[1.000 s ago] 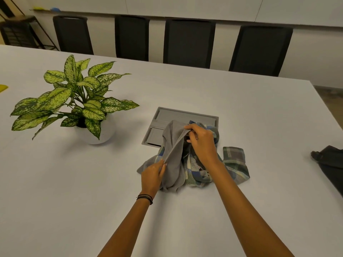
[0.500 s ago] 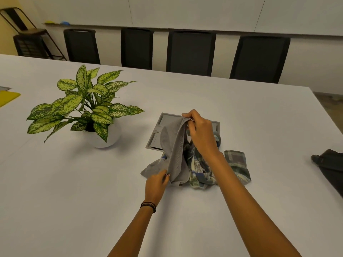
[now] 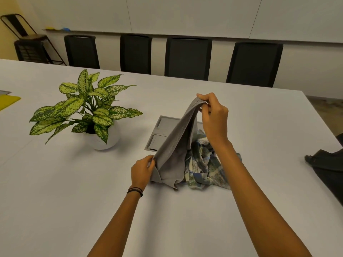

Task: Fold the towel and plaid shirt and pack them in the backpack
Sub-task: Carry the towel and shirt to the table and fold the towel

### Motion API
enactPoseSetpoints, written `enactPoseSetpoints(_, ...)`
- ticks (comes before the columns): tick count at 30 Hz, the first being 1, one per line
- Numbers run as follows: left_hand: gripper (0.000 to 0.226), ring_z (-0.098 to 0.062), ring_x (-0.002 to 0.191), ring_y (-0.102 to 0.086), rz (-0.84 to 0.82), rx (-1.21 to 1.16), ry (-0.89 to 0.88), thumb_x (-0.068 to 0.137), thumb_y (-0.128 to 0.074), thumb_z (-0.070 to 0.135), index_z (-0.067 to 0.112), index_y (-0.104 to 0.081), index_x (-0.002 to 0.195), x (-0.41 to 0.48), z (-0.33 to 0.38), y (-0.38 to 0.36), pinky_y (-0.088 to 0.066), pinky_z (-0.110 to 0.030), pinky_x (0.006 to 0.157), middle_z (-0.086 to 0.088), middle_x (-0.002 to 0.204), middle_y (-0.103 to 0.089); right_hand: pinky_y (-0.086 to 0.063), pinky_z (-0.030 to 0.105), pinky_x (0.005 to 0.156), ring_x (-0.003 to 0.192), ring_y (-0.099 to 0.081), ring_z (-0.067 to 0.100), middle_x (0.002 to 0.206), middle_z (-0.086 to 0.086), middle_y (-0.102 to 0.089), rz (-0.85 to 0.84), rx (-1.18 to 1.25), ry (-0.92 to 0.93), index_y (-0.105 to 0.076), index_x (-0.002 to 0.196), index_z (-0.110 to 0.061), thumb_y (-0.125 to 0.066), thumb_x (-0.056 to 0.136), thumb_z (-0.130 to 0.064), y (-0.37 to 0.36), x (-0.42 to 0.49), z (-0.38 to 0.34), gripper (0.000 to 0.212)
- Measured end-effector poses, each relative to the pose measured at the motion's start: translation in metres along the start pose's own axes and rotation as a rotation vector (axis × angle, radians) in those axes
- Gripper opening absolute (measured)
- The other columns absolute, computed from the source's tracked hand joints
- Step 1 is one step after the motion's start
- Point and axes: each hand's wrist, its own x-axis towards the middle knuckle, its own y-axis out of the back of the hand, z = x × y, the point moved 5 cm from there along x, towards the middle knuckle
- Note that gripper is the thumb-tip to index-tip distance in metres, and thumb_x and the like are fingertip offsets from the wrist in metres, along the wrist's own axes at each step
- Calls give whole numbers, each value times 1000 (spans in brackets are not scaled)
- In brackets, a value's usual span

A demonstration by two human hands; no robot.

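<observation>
A grey towel (image 3: pixel 176 151) hangs stretched between my two hands above the white table (image 3: pixel 74 201). My right hand (image 3: pixel 213 117) pinches its top corner, lifted well off the table. My left hand (image 3: pixel 143 169) grips a lower corner down near the table top. The towel's bottom folds still rest on the surface. A crumpled plaid shirt (image 3: pixel 204 167) in blue, green and cream lies just right of the towel, partly behind my right forearm. The dark backpack (image 3: pixel 328 164) lies at the table's right edge, cut off by the frame.
A potted plant (image 3: pixel 87 112) in a round white pot stands left of the cloths. A grey cable hatch (image 3: pixel 163 130) is set into the table behind the towel. Several black chairs (image 3: pixel 187 58) line the far side. A yellow object (image 3: pixel 7 101) lies far left.
My right hand has lifted the towel corner higher, pulling the towel up off the shirt and taut. My left hand has kept its grip low near the table.
</observation>
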Motion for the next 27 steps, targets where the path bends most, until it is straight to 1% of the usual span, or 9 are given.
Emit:
enactPoseSetpoints(2, 22, -23, 88, -67, 48, -2, -13, 93, -53, 23, 15, -66, 108, 7, 1, 11, -49, -26, 74, -5, 98, -71, -55, 22, 72, 80, -66, 18, 103, 13, -68, 31, -16, 11, -59, 106, -1, -50, 93, -7, 11, 4, 3, 17)
enactPoseSetpoints(4, 20, -23, 87, -66, 117, -14, -14, 93, -53, 24, 16, -67, 106, 14, 2, 24, -46, -26, 70, -4, 95, -72, -55, 22, 71, 78, -65, 15, 104, 13, -68, 79, -30, 11, -60, 106, -1, -51, 93, -6, 22, 8, 6, 17)
enactPoseSetpoints(6, 19, -24, 85, -66, 158, 1, -38, 94, -52, 24, 18, -67, 104, 21, 4, 33, -46, -29, 67, -4, 93, -72, -56, 24, 71, 79, -66, 19, 101, 13, -68, 119, -33, 9, -60, 108, -1, -52, 92, -7, 33, 13, 8, 19)
enactPoseSetpoints(9, 18, -25, 81, -64, 173, 33, -74, 95, -50, 23, 18, -65, 104, 27, 7, 40, -41, -26, 62, -4, 91, -71, -53, 20, 71, 80, -66, 20, 97, 15, -68, 151, -53, 30, -60, 109, -1, -53, 91, -7, 46, 19, 7, 20)
enactPoseSetpoints(12, 19, -26, 81, -63, 155, 21, -81, 95, -50, 21, 16, -65, 105, 30, 5, 41, -39, -25, 63, -6, 91, -70, -51, 16, 71, 79, -66, 22, 97, 16, -68, 173, -73, 38, -60, 109, -1, -53, 91, -7, 57, 24, 8, 20)
enactPoseSetpoints(16, 18, -29, 80, -62, 148, 37, -56, 94, -52, 19, 13, -66, 103, 29, -4, 42, -37, -26, 61, -9, 90, -70, -54, 21, 70, 79, -67, 24, 96, 17, -68, 218, -89, 42, -60, 107, 0, -52, 92, -9, 74, 28, 10, 20)
enactPoseSetpoints(20, 18, -30, 82, -63, 154, 12, -42, 94, -52, 18, 11, -67, 102, 27, -10, 45, -41, -28, 65, -10, 92, -70, -55, 25, 72, 83, -66, 22, 99, 16, -68, 258, -93, 24, -60, 106, 0, -51, 93, -12, 89, 31, 10, 20)
enactPoseSetpoints(24, 18, -27, 84, -63, 174, -27, 3, 95, -51, 18, 12, -67, 102, 28, -16, 52, -41, -27, 66, -8, 93, -70, -53, 17, 76, 85, -61, 9, 102, 14, -68, 306, -79, -19, -60, 106, 0, -52, 93, -14, 104, 33, 12, 21)
enactPoseSetpoints(27, 19, -26, 88, -63, 199, -65, 26, 95, -51, 18, 13, -67, 103, 34, -16, 60, -41, -28, 67, -8, 96, -70, -46, 4, 74, 82, -58, 7, 101, 15, -68, 307, -95, -10, -60, 106, 0, -52, 93, -14, 111, 32, 10, 21)
